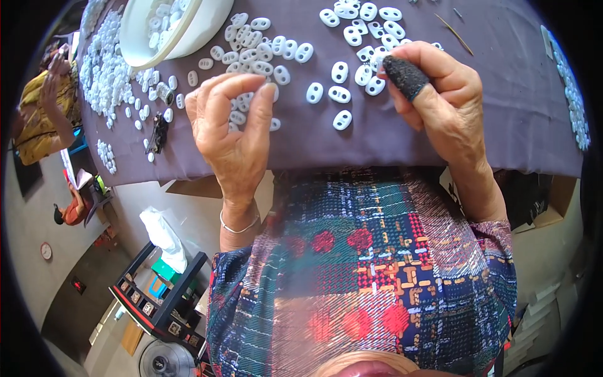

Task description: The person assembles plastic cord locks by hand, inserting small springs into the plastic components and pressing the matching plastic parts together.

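My left hand (231, 125) is over the near side of a pile of white two-hole plastic cord locks (251, 55). Its thumb and forefinger meet in a pinch, and whatever is between them is too small or hidden to make out. To the right, my right hand (443, 94) pinches a white cord lock (379, 61), partly covered by the fingers. A black wrap (405, 76) covers its thumb. Behind that hand lies a second group of cord locks (394, 29). Between my hands several single ones, such as a cord lock (342, 120), lie with their two holes showing.
A cream tub (217, 25) of white pieces stands at the far left of the purple tablecloth (301, 147). Beside it spreads a heap of small white parts (103, 69). More white parts (568, 94) line the right edge. Two other people are off to the left.
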### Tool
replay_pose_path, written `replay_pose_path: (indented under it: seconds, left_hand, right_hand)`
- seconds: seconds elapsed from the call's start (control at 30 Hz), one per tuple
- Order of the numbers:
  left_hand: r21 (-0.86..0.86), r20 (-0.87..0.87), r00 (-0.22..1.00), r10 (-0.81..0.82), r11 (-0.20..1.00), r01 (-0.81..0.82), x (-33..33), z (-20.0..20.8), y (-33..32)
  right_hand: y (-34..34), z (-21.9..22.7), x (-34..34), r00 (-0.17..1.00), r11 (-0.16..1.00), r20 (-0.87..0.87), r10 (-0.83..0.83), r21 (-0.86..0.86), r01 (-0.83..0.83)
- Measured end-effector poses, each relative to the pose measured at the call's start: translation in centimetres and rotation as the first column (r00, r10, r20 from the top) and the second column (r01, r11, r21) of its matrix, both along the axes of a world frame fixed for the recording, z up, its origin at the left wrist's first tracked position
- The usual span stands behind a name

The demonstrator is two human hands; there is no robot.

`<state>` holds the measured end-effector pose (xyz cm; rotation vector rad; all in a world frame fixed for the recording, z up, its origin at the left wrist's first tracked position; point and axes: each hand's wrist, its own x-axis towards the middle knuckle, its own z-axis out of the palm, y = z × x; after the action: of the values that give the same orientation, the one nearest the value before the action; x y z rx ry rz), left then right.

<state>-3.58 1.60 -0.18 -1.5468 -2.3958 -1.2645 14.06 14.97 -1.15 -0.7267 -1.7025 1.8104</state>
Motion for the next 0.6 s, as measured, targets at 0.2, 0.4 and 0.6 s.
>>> replay_pose_path:
  seconds: [0.2,0.4,0.6]
  left_hand:
    - [-0.094,-0.083,0.989,-0.123,0.989,0.115,1.0,-0.4,-0.2]
    - [-0.237,-0.132,0.941,-0.311,0.932,0.275,1.5,-0.4,2.4]
    - [-0.295,-0.152,0.891,-0.429,0.880,0.373,1.0,0.2,3.2]
  right_hand:
    - [-0.1,0.1,-0.1,1.000,0.999,0.002,0.013,0.034,-0.013]
    - [0.1,0.3,0.1,1.000,1.000,0.013,0.027,-0.004,-0.027]
    - [0.1,0.6,0.3,1.000,0.998,0.005,0.026,-0.059,-0.026]
